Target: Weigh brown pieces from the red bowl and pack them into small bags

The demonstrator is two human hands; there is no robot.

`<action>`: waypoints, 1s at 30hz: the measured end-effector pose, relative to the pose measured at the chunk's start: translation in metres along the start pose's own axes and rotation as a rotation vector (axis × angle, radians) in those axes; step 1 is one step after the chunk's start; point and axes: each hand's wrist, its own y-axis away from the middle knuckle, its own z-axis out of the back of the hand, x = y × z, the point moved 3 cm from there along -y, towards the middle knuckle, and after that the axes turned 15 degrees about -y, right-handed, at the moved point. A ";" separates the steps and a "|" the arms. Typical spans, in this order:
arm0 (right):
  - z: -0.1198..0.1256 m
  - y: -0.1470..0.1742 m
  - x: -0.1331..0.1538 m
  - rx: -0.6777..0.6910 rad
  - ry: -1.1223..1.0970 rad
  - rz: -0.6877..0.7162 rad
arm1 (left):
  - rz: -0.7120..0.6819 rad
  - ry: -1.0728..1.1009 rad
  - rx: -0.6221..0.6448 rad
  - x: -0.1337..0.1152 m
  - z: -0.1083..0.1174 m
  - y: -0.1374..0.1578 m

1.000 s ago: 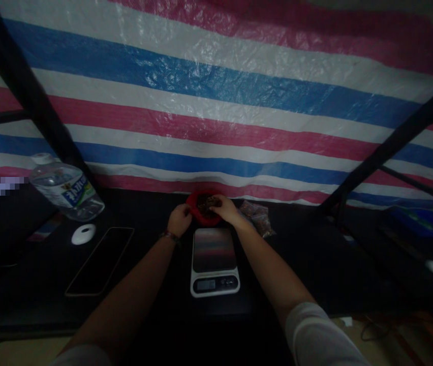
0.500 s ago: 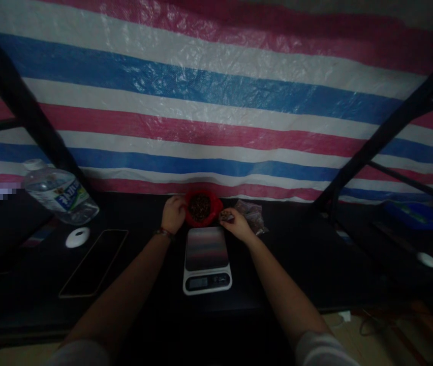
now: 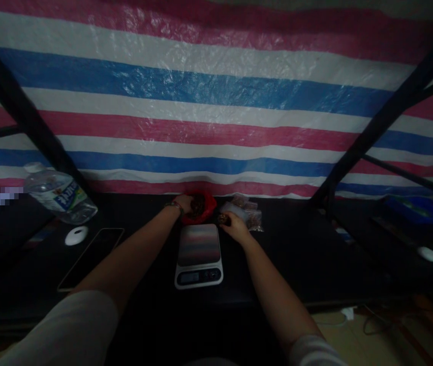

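A red plastic bag stands at the back of the dark table, its mouth open on a heap of small dark brown pieces. My left hand reaches into it from the left; its fingertips are lost among the pieces. My right hand pinches a small clear bag of brown pieces, just right of the red bag. Several small filled clear bags lie behind and beside that hand. In front of the red bag sits a white kitchen scale with a bare metal plate.
To the left are a large plastic bottle, a white mouse and a phone, partly behind my left forearm. A blue object lies far right. A striped plastic sheet hangs behind, between dark metal posts.
My left hand has gone from the red bag's outer left side into its mouth. My right hand, still holding the small bag, has dropped slightly. More filled bags show beside it.
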 end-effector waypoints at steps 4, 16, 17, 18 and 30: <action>0.003 0.001 -0.003 -0.016 0.068 -0.069 | -0.033 -0.101 0.128 0.000 0.002 -0.005; 0.006 0.002 0.012 -0.048 0.001 0.116 | -0.209 -0.226 0.313 -0.017 0.030 0.004; 0.006 0.002 0.011 -0.049 0.003 0.117 | -0.204 -0.241 0.313 -0.017 0.030 0.004; 0.006 0.001 0.011 -0.049 0.003 0.116 | -0.189 -0.260 0.318 -0.016 0.029 0.005; 0.010 0.001 0.010 -0.102 -0.025 0.110 | -0.093 -0.324 0.322 -0.018 0.002 0.004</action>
